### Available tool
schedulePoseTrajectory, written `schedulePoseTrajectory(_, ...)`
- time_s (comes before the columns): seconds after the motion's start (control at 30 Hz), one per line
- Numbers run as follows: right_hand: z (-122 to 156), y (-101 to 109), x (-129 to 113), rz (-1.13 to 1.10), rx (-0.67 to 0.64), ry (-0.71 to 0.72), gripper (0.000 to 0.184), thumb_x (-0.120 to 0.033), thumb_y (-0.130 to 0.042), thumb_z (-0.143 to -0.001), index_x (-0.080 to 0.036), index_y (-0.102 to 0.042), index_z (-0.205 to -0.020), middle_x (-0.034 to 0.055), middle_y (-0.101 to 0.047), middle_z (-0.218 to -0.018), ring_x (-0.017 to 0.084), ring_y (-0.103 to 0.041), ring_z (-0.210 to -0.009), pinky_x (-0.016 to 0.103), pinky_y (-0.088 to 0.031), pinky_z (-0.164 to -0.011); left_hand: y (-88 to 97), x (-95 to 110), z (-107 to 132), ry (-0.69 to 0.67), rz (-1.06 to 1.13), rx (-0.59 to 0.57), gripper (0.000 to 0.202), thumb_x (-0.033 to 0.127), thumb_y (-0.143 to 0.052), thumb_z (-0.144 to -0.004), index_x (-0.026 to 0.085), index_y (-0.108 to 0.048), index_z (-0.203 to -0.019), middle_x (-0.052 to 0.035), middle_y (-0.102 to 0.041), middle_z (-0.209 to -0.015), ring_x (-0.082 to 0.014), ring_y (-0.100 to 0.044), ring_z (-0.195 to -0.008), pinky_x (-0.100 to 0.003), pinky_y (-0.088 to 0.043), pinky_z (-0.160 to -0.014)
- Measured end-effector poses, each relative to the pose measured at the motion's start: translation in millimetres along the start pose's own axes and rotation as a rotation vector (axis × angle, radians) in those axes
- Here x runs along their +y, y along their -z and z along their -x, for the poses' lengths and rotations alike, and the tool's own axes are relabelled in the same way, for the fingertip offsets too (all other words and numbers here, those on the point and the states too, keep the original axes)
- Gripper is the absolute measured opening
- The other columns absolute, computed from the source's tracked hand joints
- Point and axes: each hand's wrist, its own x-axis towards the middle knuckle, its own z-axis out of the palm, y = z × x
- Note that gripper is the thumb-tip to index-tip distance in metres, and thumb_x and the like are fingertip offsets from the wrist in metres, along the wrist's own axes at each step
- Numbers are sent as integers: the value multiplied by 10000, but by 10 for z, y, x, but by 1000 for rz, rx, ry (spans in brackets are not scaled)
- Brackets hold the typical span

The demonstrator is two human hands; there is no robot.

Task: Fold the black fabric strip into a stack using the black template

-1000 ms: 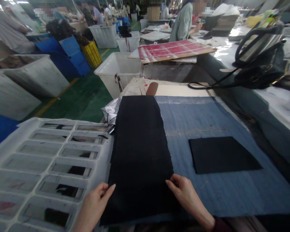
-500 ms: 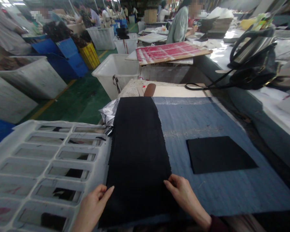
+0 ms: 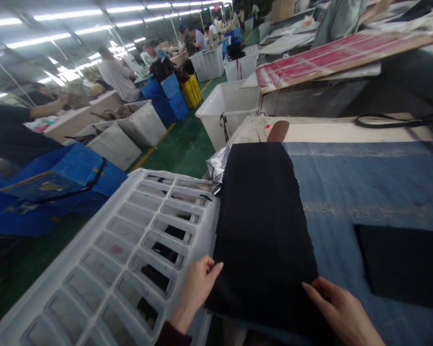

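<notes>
A long black cloth strip [image 3: 263, 226] lies lengthwise on a blue cloth-covered table [image 3: 364, 192]. My left hand [image 3: 197, 288] pinches its near left edge, fingers closed on the fabric. At the near right corner my right hand [image 3: 341, 312] grips the same strip, fingers bent over the edge. A smaller black cloth piece [image 3: 404, 264] lies flat on the blue cover to the right, apart from both hands.
A white slotted plastic crate [image 3: 122, 259] stands left of the table, touching it. Crumpled silver foil [image 3: 218, 166] sits at the strip's far left. White bins [image 3: 227, 103] and blue bins [image 3: 68, 178] stand on the green floor. People work at far tables. A red-printed board [image 3: 328, 53] lies beyond.
The view has swung left, so the strip and table now sit further right in the picture. Both hands keep their hold on the strip's near edge.
</notes>
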Motion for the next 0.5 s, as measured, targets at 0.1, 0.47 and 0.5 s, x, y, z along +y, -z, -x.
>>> schedulePoseTrajectory(0.1, 10, 6, 2, 3, 5, -5, 492, -672, -391, -782, -229, -557, -646, -4, -504, -556, 163, -475, -545, 297, -348, -540, 14, 2, 11, -1, -12, 2, 341, 511, -504, -829, 194, -550, -711, 32, -528, -556, -137, -503, -545, -247, -288, -529)
schedulePoseTrajectory(0.47, 124, 194, -110, -33, 95, 59, 350, -519, -467, -849, -214, -576, -718, 0, -611, -607, 158, -553, -565, 264, -357, -539, 31, 6, 38, -13, -262, 37, 370, 573, -445, -839, 230, -544, -743, 13, -559, -539, -189, -578, -561, -263, -314, -557)
schedulePoseTrajectory(0.5, 155, 292, -108, -25, 119, 60, 329, -502, -473, -857, -215, -579, -737, 2, -625, -624, 159, -564, -574, 261, -360, -543, 72, -45, 41, 8, -286, 58, 374, 598, -460, -816, 239, -556, -775, 9, -579, -550, -209, -599, -578, -269, -326, -561)
